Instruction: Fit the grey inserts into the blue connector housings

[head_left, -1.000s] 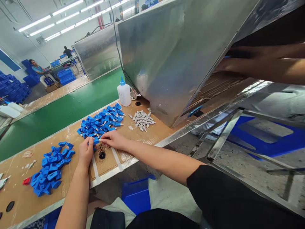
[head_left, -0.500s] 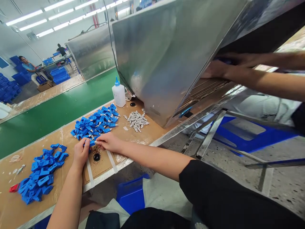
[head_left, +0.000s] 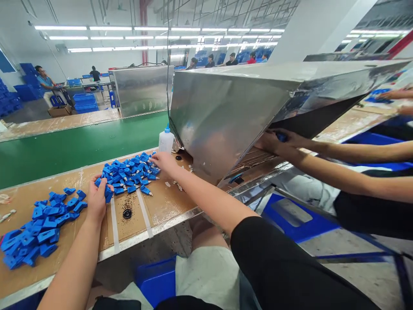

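Observation:
My left hand (head_left: pixel 97 196) is closed around blue plastic pieces (head_left: pixel 109 193) at the near left edge of a heap of blue plastic pieces with white tips (head_left: pixel 127 172). My right hand (head_left: pixel 164 162) reaches over the right end of that heap, fingers pinched together beside a white tip. What they hold, if anything, is too small to make out. A second heap, blue pieces without white tips (head_left: pixel 50 219), lies left of my left hand. Small white parts (head_left: pixel 177 186) show beside my right forearm, which hides most of them.
A white bottle with a blue cap (head_left: pixel 166 140) stands behind my right hand. A black round disc (head_left: pixel 127 214) with dark crumbs lies near the bench edge. A slanted metal hood (head_left: pixel 222 120) rises at right; a co-worker's hands (head_left: pixel 277 140) work under it. A green belt (head_left: pixel 80 140) runs behind.
My hands, together half a second ago, have parted. The left has moved a little left with blue pieces; the right has gone up and right to the heap's far end. The camera view has levelled.

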Tool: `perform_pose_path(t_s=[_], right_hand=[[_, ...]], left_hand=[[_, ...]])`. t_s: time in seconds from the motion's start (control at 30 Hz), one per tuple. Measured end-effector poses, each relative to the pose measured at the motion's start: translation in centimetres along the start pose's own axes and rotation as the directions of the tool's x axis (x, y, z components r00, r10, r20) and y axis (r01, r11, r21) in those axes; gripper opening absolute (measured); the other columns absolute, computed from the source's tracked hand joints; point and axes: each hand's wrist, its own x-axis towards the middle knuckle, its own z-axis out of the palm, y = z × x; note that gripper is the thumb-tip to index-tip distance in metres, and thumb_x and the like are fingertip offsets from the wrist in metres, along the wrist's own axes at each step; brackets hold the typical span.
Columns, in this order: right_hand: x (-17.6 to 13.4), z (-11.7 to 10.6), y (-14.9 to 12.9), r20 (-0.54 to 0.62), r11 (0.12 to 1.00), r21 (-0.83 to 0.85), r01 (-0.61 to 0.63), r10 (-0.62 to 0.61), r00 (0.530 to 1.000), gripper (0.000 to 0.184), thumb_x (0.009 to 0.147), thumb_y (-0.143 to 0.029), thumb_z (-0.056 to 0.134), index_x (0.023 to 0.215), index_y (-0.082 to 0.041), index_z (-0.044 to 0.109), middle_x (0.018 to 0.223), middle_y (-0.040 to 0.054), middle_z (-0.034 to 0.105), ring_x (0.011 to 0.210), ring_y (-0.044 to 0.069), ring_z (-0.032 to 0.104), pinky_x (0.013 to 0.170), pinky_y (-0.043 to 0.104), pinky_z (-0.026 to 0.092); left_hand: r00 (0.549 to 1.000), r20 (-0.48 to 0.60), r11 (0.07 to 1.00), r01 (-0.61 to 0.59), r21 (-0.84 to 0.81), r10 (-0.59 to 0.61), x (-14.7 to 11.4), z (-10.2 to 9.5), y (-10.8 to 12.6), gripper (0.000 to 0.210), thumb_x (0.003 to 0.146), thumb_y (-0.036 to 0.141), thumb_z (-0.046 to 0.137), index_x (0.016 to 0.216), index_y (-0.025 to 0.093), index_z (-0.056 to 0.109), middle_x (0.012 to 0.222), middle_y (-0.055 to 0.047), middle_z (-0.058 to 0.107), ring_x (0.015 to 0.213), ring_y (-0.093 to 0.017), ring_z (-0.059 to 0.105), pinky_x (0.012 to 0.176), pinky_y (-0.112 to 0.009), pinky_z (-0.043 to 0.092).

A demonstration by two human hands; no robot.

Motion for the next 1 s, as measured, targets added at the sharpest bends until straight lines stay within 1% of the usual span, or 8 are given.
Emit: perform_pose_path(t_s=[0.2, 0.33, 0.4, 0.5, 0.6, 0.73, 0.8, 1.0], right_hand=[[-2.9, -2.0, 3.9, 0.181, 0.962, -0.242, -0.129, 0.175, 0.968, 0.024, 0.086, -0.043, 0.075, 0.086, -0.02, 0.078, 0.093, 0.0098, 0.075, 0.085, 0.023, 0.066, 0.071, 0.028, 0.042], [-4.4, -1.4, 4.5, 0.218, 0.97, -0.232, -0.078, 0.13, 0.967, 0.017, 0.087, -0.034, 0.075, 0.088, -0.017, 0.075, 0.099, 0.0101, 0.074, 0.089, 0.02, 0.065, 0.074, 0.026, 0.045], [-5.0, -0.7, 3.5, 0.183, 0.986, -0.164, -0.039, 0.069, 0.981, 0.017, 0.095, -0.032, 0.066, 0.096, -0.016, 0.072, 0.102, 0.0097, 0.073, 0.09, 0.018, 0.064, 0.076, 0.026, 0.046], [-6.5, 0.7, 0.2, 0.155, 0.975, 0.199, 0.102, -0.134, 0.979, 0.023, 0.101, -0.036, 0.059, 0.103, -0.015, 0.069, 0.092, 0.006, 0.073, 0.078, 0.016, 0.064, 0.073, 0.026, 0.049], [-8.6, 2.3, -4.2, 0.137, 0.806, 0.493, 0.328, -0.444, 0.886, 0.025, 0.101, -0.039, 0.059, 0.104, -0.018, 0.072, 0.09, 0.0054, 0.071, 0.08, 0.016, 0.065, 0.075, 0.028, 0.051], [-10.8, 3.9, -8.5, 0.187, 0.653, 0.498, 0.57, -0.723, 0.665, 0.029, 0.106, -0.03, 0.048, 0.119, -0.018, 0.071, 0.104, 0.0107, 0.068, 0.096, 0.019, 0.065, 0.085, 0.029, 0.052], [-11.3, 4.4, -9.5, 0.261, 0.642, 0.436, 0.631, -0.761, 0.594, 0.029, 0.106, -0.025, 0.047, 0.123, -0.016, 0.069, 0.104, 0.0116, 0.067, 0.095, 0.019, 0.065, 0.082, 0.029, 0.052], [-11.5, 4.9, -10.1, 0.427, 0.621, 0.256, 0.74, -0.76, 0.49, 0.02, 0.103, -0.019, 0.052, 0.113, -0.015, 0.069, 0.096, 0.0099, 0.068, 0.088, 0.019, 0.064, 0.076, 0.028, 0.05]], left_hand=[[0.999, 0.041, 0.997, -0.002, -0.079, 0.005, 0.1, -0.1, -0.7, 0.043, 0.076, 0.049, 0.083, 0.094, 0.017, 0.061, 0.073, 0.002, 0.056, 0.054, -0.008, 0.054, 0.044, -0.018, 0.045], [0.999, 0.051, 0.997, 0.005, -0.072, -0.002, 0.0, 0.1, -1.1, 0.047, 0.077, 0.057, 0.079, 0.082, 0.019, 0.052, 0.072, 0.001, 0.058, 0.055, -0.01, 0.057, 0.042, -0.019, 0.045], [0.999, 0.047, 0.998, 0.029, -0.057, -0.027, -0.1, 0.2, -1.2, 0.046, 0.08, 0.059, 0.075, 0.084, 0.02, 0.049, 0.069, 0.001, 0.058, 0.055, -0.012, 0.058, 0.042, -0.019, 0.045], [0.998, 0.014, 0.998, 0.063, -0.02, -0.063, -0.3, 0.4, -1.4, 0.038, 0.088, 0.056, 0.064, 0.086, 0.021, 0.048, 0.069, 0.001, 0.06, 0.055, -0.013, 0.06, 0.042, -0.021, 0.045], [0.989, 0.018, 0.989, 0.143, 0.028, -0.144, -0.5, 0.4, -1.5, 0.029, 0.09, 0.05, 0.058, 0.092, 0.023, 0.047, 0.074, 0.003, 0.062, 0.053, -0.013, 0.06, 0.043, -0.021, 0.044], [0.985, 0.122, 0.991, 0.119, 0.063, -0.126, -0.6, 0.4, -2.1, 0.041, 0.089, 0.06, 0.06, 0.104, 0.026, 0.044, 0.07, 0.006, 0.059, 0.054, -0.013, 0.061, 0.049, -0.021, 0.045], [0.981, 0.179, 0.997, 0.062, 0.052, -0.071, -0.5, 0.3, -2.4, 0.049, 0.087, 0.064, 0.063, 0.11, 0.024, 0.046, 0.07, 0.005, 0.06, 0.055, -0.013, 0.061, 0.051, -0.022, 0.046], [0.968, 0.248, 0.997, 0.017, 0.077, -0.035, -0.4, 0.2, -2.9, 0.052, 0.084, 0.065, 0.067, 0.099, 0.017, 0.057, 0.085, -0.005, 0.071, 0.054, -0.01, 0.059, 0.051, -0.023, 0.044]])
